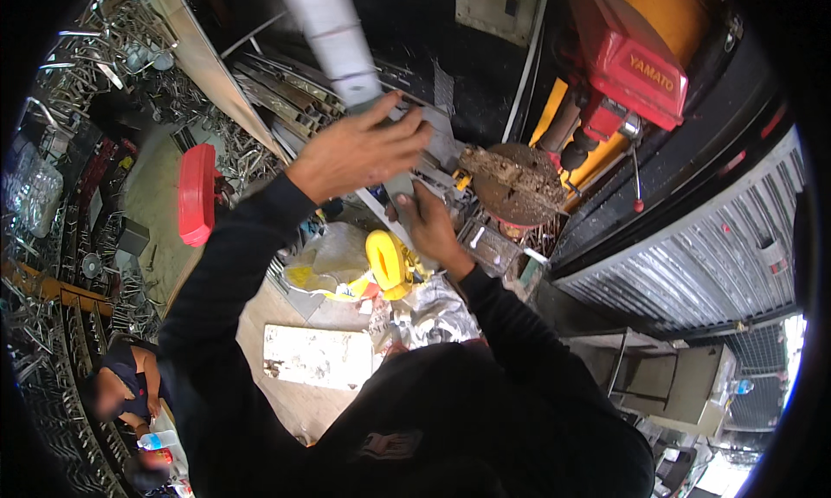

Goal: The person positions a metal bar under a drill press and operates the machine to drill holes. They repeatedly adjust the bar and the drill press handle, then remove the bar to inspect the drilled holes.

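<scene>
A long, flat, pale grey metal bar [333,44] slants from the top of the view down to my hands, its far part blurred. My left hand [368,147] lies across the bar from above, fingers bent over it and slightly apart; its thumb is hidden. Lower down, my right hand [434,225] grips the near end, the thumb pressed on its face. To the right of my hands stands a red drill press [632,65], its round table [511,186] covered in rust and debris. Below my hands sits a coiled yellow strap or hose [389,260].
Stacked metal lengths [281,100] lie beyond my left hand. A red machine cover [197,195] is at the left, near heaps of bent metal tubes [112,57]. A white stained board [316,357] lies on the floor. Another person [130,381] is at the lower left.
</scene>
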`<state>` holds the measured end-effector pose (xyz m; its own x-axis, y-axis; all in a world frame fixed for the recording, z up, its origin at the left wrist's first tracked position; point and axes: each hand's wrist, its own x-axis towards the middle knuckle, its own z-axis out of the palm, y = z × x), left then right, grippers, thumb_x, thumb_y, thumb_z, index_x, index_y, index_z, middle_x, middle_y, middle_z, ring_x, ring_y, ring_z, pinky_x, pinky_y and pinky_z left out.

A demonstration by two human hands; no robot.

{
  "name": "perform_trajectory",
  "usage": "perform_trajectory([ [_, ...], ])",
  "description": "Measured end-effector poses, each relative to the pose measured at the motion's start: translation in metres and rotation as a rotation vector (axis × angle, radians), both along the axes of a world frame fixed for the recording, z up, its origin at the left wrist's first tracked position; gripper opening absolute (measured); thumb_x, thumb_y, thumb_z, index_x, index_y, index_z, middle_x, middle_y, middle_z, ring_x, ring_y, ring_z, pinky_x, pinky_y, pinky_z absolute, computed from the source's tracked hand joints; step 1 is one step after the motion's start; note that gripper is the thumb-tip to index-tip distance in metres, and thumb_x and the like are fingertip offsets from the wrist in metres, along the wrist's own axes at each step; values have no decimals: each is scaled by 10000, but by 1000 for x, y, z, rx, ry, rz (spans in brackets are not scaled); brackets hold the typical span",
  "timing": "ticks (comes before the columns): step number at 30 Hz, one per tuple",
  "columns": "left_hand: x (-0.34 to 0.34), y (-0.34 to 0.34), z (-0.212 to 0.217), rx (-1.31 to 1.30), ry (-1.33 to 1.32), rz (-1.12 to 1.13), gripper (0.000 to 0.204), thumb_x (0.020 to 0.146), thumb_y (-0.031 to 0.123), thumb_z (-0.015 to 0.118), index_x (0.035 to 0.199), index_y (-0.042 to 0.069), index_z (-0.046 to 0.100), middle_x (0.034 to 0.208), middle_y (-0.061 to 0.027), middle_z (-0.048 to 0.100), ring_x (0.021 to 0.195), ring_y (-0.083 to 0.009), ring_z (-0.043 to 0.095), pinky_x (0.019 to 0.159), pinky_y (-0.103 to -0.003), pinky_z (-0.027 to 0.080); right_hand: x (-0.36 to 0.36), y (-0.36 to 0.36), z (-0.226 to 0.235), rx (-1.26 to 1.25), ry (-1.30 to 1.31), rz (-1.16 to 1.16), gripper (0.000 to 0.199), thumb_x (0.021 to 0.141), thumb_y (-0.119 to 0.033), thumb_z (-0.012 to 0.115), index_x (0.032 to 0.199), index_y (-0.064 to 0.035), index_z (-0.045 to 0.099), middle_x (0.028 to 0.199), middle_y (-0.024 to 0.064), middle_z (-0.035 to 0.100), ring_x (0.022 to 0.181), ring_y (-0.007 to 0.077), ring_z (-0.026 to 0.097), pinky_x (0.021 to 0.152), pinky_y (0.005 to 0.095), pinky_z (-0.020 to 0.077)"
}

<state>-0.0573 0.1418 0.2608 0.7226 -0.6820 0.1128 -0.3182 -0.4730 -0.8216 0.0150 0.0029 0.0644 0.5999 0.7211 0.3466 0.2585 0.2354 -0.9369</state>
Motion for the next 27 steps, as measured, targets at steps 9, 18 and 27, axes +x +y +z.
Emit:
perform_trajectory([
  [9, -18, -27, -172, -1904, 100, 661, 608, 931, 491, 739, 1239, -17, 612, 1171, -265, 666, 1092, -437, 652, 952, -487, 510, -52, 35, -70, 193, 253, -221, 331, 1059, -165, 588, 1329, 21, 539, 1087, 163, 687, 1023, 221, 655, 914, 377, 514],
  [18, -74, -12, -262, -2158, 291, 693, 377, 991, 357, 732, 1055, 16, 584, 665, -37, 578, 521, -126, 546, 466, -317, 431, 8, -148, 21, -520, -587, 365, 367, 976, -309, 677, 1254, -69, 666, 1220, 183, 689, 1089, 351, 686, 929, 454, 552],
  [27, -73, -36, -262, -1751, 406, 738, 469, 931, 405, 779, 1054, -20, 620, 787, -177, 720, 683, -334, 701, 620, -425, 522, 228, -351, 283, -273, -1153, -983, 255, 1043, -230, 590, 1074, 0, 693, 876, 123, 695, 818, 232, 679, 747, 381, 524],
])
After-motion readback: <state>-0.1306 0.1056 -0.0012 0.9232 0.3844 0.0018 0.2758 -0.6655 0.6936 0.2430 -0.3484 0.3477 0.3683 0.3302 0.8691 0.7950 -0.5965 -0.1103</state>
